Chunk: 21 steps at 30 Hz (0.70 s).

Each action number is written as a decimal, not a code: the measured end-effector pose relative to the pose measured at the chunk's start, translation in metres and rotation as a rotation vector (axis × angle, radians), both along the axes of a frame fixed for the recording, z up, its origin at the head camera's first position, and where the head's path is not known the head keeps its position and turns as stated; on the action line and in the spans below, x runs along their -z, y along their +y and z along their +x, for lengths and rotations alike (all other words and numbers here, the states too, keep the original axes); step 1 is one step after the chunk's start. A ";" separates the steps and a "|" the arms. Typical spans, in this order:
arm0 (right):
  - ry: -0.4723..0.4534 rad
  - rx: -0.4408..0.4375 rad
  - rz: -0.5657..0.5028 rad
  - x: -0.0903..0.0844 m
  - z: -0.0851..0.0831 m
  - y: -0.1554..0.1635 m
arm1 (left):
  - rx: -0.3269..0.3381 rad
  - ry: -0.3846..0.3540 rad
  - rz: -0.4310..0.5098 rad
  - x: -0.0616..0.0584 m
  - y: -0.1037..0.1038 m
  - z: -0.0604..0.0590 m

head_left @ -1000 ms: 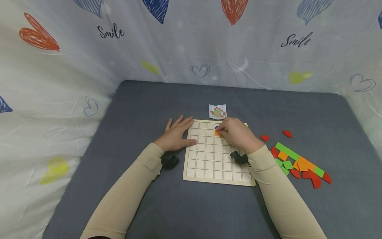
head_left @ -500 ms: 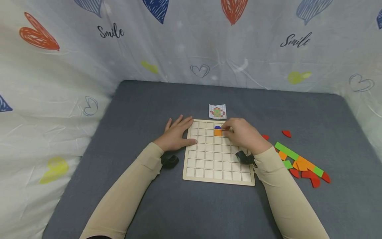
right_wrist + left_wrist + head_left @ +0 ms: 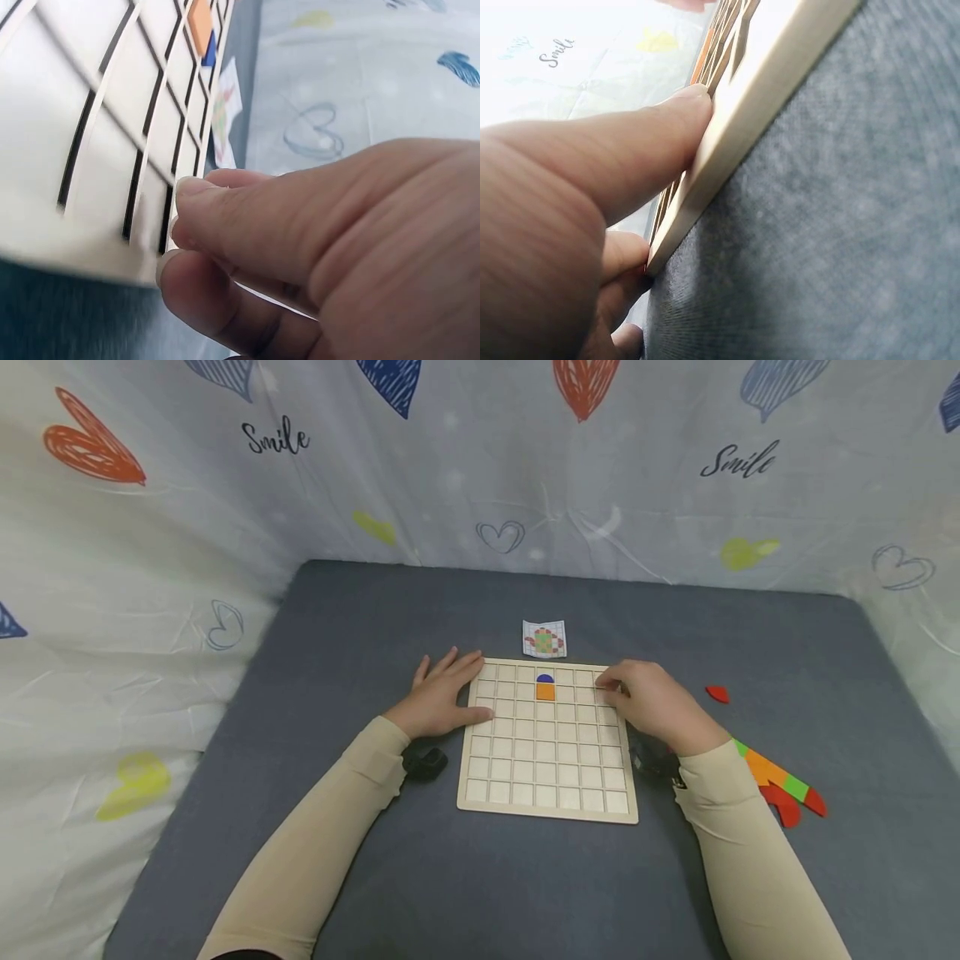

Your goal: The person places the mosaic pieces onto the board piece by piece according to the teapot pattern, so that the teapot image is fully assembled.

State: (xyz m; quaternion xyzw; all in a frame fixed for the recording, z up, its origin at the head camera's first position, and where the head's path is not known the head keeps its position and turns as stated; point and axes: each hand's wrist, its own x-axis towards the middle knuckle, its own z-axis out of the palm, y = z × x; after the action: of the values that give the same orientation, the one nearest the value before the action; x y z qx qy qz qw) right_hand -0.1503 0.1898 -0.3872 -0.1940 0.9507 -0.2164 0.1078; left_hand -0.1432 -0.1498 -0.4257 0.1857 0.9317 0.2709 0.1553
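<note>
A pale wooden grid board [image 3: 536, 812] lies on the dark table. In its upper rows, a blue half-round piece [image 3: 545, 678] sits directly above an orange square [image 3: 545, 692], each in its own cell. My left hand [image 3: 438, 697] rests at the board's left side with spread fingers, the thumb [image 3: 667, 131] lying over the frame. Over the board's upper right edge is my right hand [image 3: 660, 706], thumb and fingers loosely curled, with nothing visible between them. In the right wrist view its fingertips [image 3: 196, 196] overlap the board's edge.
A small card [image 3: 544, 640] with a coloured grid picture lies behind the board. Red, orange and green flat pieces [image 3: 772, 772] lie to the right, partly hidden by the right arm. One red piece [image 3: 717, 693] lies apart. A printed curtain [image 3: 450, 468] hangs behind the table.
My right hand has moved right, away from the orange square and blue piece, which both show fully now. It covers more of the loose pieces. The left hand stays put.
</note>
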 end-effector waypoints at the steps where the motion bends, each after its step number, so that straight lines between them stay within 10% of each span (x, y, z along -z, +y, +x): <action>1: 0.001 0.002 0.006 0.000 0.001 0.003 | -0.001 -0.001 0.000 0.000 0.000 0.000; 21: 0.025 0.024 0.083 -0.001 0.011 0.053 | -0.002 -0.008 0.005 -0.001 -0.001 0.000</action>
State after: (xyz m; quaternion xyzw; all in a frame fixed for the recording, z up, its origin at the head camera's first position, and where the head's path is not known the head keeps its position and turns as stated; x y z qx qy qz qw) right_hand -0.1398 0.2431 -0.3857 -0.1808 0.9624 -0.1756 0.1012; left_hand -0.1432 -0.1509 -0.4252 0.1841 0.9306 0.2739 0.1586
